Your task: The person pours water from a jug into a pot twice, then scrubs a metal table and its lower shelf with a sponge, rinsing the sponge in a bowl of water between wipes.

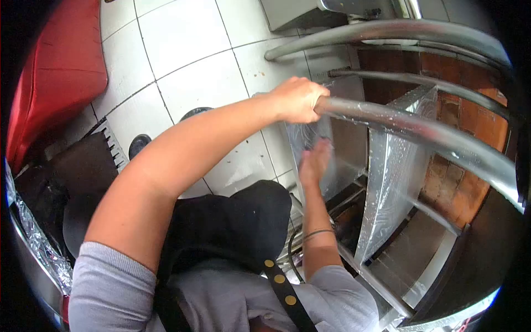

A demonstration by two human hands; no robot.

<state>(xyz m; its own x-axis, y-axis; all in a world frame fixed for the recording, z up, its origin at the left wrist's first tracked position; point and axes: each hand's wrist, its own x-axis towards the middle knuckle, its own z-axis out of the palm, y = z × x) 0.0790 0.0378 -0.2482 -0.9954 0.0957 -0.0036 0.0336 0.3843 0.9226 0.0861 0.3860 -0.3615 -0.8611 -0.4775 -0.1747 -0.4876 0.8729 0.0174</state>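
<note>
My left hand (298, 99) is closed around the end of a round metal tube (387, 114). That tube is part of a stainless-steel frame with several tubes and flat panels. Below it, my right hand (315, 161) overlaps a wet metal panel (344, 145) streaked with suds. The right fingers are smeared by motion, so I cannot tell whether they hold anything. To the right, a second panel (395, 182) also carries white foam and droplets. A dark band circles my right wrist. I wear a grey short-sleeved top and a black apron (232, 216) with brass-coloured studs.
White floor tiles (182, 33) with dark joints lie ahead, with dark shoes (139, 145) on them. A red, smooth-sided object (66, 72) stands at left, above a floor grate (113, 145). Crumpled foil (38, 238) sits lower left. Reddish-brown tiles (462, 138) show behind the frame.
</note>
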